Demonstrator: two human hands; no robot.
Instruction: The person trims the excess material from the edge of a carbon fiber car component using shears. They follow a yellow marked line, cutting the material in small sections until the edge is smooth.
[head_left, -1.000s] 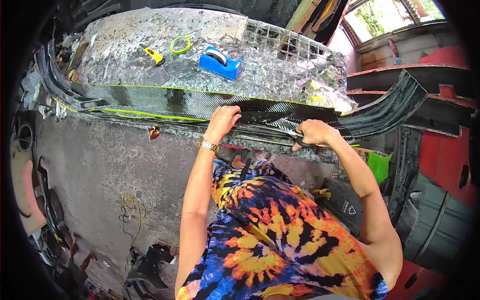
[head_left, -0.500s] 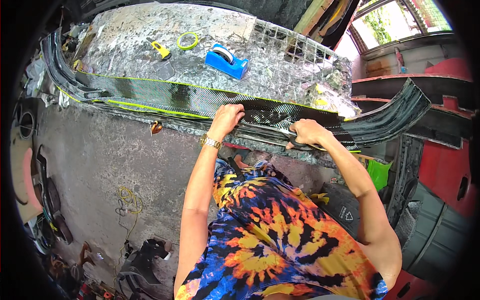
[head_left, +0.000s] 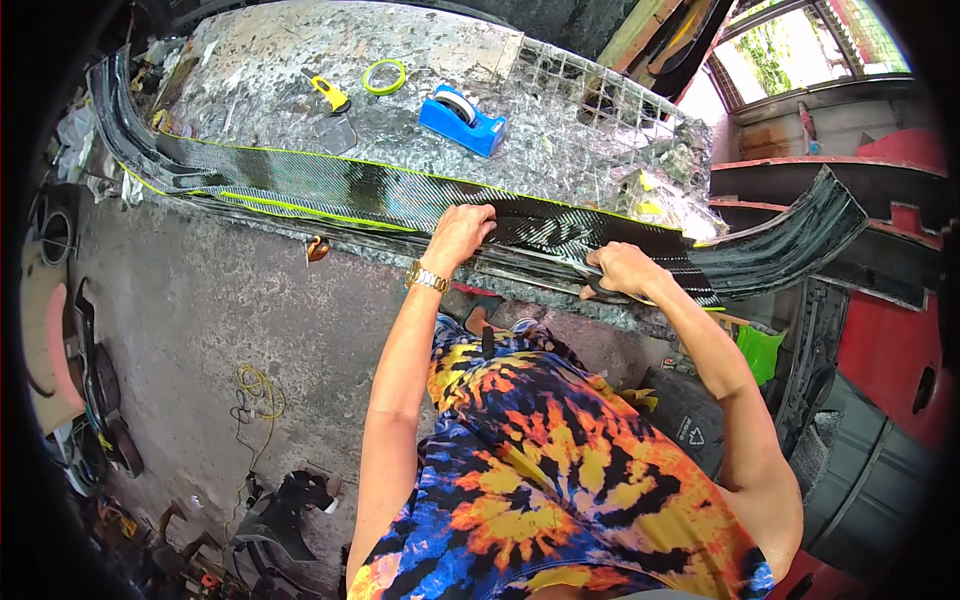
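Note:
A long black woven-fibre panel point(head_left: 330, 185) with a yellow-green edge lies along the front of a resin-stained worktable point(head_left: 260, 80). My left hand point(head_left: 458, 232), with a gold watch at the wrist, presses flat on the weave near the panel's middle, fingers together. My right hand point(head_left: 622, 270) grips the panel's front edge further right, fingers curled over the lip. The panel's right end curves away as a dark glossy piece point(head_left: 790, 240).
On the table sit a blue tape dispenser point(head_left: 462, 120), a yellow-green tape ring point(head_left: 384, 76), a yellow-handled knife point(head_left: 328, 92) and a wire grid point(head_left: 590, 90). Dark moulded parts point(head_left: 95, 380) and a yellow cord point(head_left: 262, 390) lie on the concrete floor at left. Red panels point(head_left: 890, 350) stand at right.
The view has shifted slightly, so the table sits lower and further right. My left hand has slid a little along the weave; my right hand keeps its grip on the edge.

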